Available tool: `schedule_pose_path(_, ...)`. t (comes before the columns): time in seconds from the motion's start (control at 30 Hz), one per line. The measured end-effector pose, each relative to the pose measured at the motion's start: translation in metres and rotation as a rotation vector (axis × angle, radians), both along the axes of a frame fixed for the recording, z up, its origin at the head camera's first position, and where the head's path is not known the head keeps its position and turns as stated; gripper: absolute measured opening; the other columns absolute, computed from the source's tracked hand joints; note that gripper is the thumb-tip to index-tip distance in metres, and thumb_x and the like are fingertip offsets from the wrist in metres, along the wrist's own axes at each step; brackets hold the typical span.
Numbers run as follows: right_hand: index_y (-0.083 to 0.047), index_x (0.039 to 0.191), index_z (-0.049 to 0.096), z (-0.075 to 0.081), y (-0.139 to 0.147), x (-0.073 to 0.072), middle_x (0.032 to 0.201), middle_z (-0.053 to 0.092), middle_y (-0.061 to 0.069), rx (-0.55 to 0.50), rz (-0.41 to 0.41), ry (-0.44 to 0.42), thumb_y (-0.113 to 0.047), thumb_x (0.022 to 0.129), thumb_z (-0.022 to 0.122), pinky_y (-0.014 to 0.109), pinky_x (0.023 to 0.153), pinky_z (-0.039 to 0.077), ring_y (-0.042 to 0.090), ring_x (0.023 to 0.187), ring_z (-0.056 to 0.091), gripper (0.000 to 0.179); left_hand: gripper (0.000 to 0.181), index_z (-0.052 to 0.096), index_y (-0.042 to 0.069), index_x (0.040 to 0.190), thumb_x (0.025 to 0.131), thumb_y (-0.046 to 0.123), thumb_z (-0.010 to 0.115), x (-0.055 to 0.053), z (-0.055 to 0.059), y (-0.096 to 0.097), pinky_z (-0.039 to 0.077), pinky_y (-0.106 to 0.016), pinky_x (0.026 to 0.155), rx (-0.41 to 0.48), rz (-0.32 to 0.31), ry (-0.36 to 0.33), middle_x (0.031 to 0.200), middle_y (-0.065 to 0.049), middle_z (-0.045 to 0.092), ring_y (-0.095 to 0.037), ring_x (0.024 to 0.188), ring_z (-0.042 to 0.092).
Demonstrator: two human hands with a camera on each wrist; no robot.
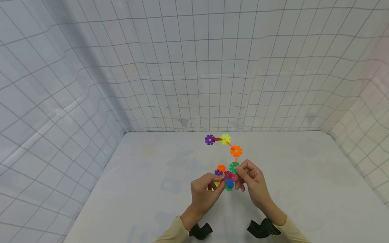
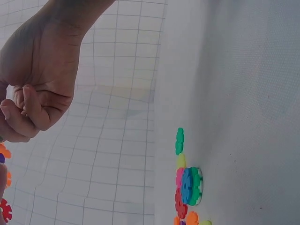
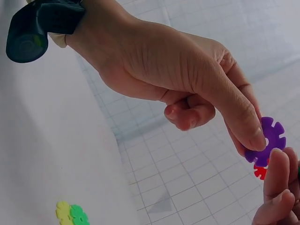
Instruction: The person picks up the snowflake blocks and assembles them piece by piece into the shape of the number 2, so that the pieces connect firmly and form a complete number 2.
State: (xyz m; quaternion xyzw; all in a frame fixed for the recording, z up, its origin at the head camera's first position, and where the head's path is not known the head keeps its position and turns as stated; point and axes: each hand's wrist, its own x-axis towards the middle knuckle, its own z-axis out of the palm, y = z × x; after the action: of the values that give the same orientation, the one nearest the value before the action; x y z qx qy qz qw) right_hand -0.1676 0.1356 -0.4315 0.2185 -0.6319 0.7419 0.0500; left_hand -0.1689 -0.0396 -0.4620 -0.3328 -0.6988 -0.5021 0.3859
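My left hand (image 1: 204, 191) pinches a purple notched plastic disc (image 3: 275, 136) between thumb and finger. Beside it, my right hand (image 1: 254, 184) grips a green disc (image 1: 233, 166) at the near end of a linked chain. From there the chain curves away through an orange disc (image 1: 236, 151) and a yellow disc (image 1: 225, 139) to a purple end disc (image 1: 209, 139), with thin edge-on discs joining them. In the right wrist view, the fingertips of my right hand (image 3: 276, 190) are close to the purple disc; whether they touch it I cannot tell.
Below the hands, a loose pile of notched discs lies on the white table (image 1: 146, 175), among them a blue disc (image 2: 186, 185) and a green disc (image 2: 180, 140). White grid-patterned sheeting (image 1: 194, 67) walls the table at the back and sides. A black camera mount (image 1: 262, 228) sits at the right wrist.
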Motion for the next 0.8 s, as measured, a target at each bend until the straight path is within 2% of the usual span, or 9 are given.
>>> schedule_pose_path(0.27, 0.005, 0.087, 0.047, 0.003, 0.013, -0.006, 0.066, 0.059, 0.016, 0.136, 0.081, 0.042, 0.002, 0.098, 0.047, 0.030, 0.041, 0.046, 0.023, 0.050, 0.058, 0.011, 0.013, 0.069, 0.002, 0.090, 0.079, 0.005, 0.077, 0.000, -0.001, 0.001, 0.039, -0.007, 0.045, -0.008, -0.022, 0.000, 0.079, -0.006, 0.070, -0.003, 0.043, 0.041)
schedule_pose_path(0.37, 0.005, 0.089, 0.049, 0.004, 0.013, -0.006, 0.067, 0.059, 0.018, 0.146, 0.100, 0.054, 0.003, 0.097, 0.047, 0.032, 0.041, 0.047, 0.025, 0.050, 0.059, 0.009, 0.016, 0.068, 0.001, 0.089, 0.076, 0.000, 0.078, -0.001, -0.002, 0.001, 0.038, -0.007, 0.045, 0.005, -0.042, 0.004, 0.078, -0.007, 0.069, -0.003, 0.042, 0.041)
schedule_pose_path(0.47, 0.006, 0.089, 0.050, 0.005, 0.011, -0.004, 0.068, 0.059, 0.021, 0.133, 0.084, 0.044, 0.002, 0.097, 0.048, 0.033, 0.041, 0.048, 0.025, 0.049, 0.059, 0.010, 0.024, 0.067, 0.000, 0.089, 0.070, -0.007, 0.079, -0.002, -0.003, 0.002, 0.037, -0.007, 0.044, 0.020, -0.066, -0.003, 0.077, -0.008, 0.069, -0.004, 0.042, 0.039)
schedule_pose_path(0.53, 0.006, 0.088, 0.050, 0.005, 0.009, -0.002, 0.067, 0.059, 0.023, 0.120, 0.059, 0.035, 0.000, 0.098, 0.048, 0.032, 0.041, 0.048, 0.025, 0.049, 0.059, 0.011, 0.020, 0.067, 0.000, 0.088, 0.073, -0.005, 0.079, -0.002, -0.001, 0.001, 0.037, -0.007, 0.043, 0.028, -0.075, -0.013, 0.075, -0.008, 0.068, -0.003, 0.041, 0.038)
schedule_pose_path(0.67, 0.007, 0.088, 0.050, 0.006, 0.008, 0.000, 0.067, 0.059, 0.022, 0.090, 0.020, 0.033, 0.000, 0.098, 0.048, 0.031, 0.040, 0.047, 0.024, 0.048, 0.059, 0.012, 0.012, 0.067, -0.001, 0.087, 0.082, 0.007, 0.074, 0.003, 0.010, 0.002, 0.037, -0.009, 0.041, 0.052, -0.100, -0.041, 0.070, -0.008, 0.066, -0.004, 0.038, 0.040)
schedule_pose_path(0.8, 0.008, 0.089, 0.049, 0.006, 0.008, 0.000, 0.068, 0.061, 0.018, 0.057, 0.023, 0.041, 0.001, 0.098, 0.046, 0.030, 0.040, 0.047, 0.023, 0.049, 0.059, 0.012, 0.011, 0.066, -0.003, 0.084, 0.081, 0.003, 0.074, 0.010, 0.025, 0.003, 0.039, -0.011, 0.040, 0.072, -0.119, -0.056, 0.066, -0.008, 0.064, -0.005, 0.036, 0.042)
